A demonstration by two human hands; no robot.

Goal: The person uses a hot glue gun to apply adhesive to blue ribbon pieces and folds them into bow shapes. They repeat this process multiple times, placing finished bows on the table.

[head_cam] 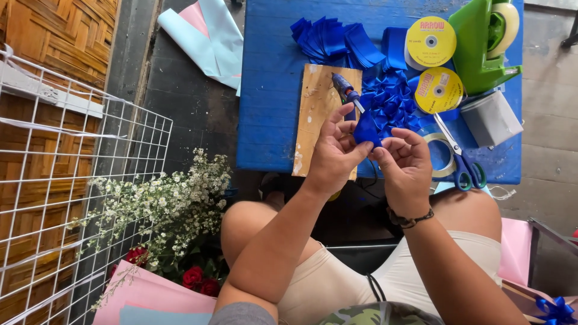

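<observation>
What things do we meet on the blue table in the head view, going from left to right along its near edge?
Wooden board → left hand → folded blue ribbon piece → right hand → clear tape roll → blue-handled scissors.

The fingers (348,133) are covering most of the folded ribbon (366,131), so its shape is staying unclear. The left hand (332,155) is hiding the lower end of the board (319,102) and part of the glue gun (345,90). At twelve o'clock the frame edge is cutting off the worktop (271,78) and tape dispenser (484,42). At five o'clock a blue bow (555,310) is showing only partly. The scissors (460,159) are overlapping the tape ring (442,156).
</observation>
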